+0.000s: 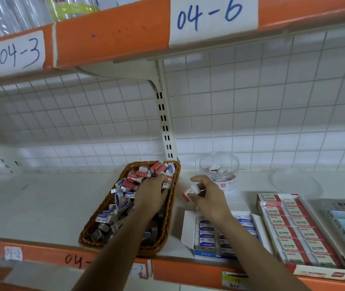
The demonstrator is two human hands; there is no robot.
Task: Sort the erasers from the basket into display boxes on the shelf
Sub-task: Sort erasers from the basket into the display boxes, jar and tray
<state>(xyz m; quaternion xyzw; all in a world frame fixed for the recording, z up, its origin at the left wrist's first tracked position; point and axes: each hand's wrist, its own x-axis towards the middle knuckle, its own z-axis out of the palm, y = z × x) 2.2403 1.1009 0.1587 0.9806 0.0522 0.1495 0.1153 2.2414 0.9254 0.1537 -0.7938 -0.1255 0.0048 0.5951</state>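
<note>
Sorting looks partly done: basket (83, 238) on the shelf (41, 206) holds a mixed heap of red and blue erasers (123, 198). Left hand (152, 192) lies fingers-down on the heap's far end; whether it has pinched one I cannot tell. Right hand (207, 196) pinches a red eraser (189, 193) in the air between basket and jar (220, 164), just beyond the blue box (213, 255). That piece likely belongs in the red box (318, 273) further right, so carry it past the blue box, turn it label up and lay it flat in line with its neighbours
</note>
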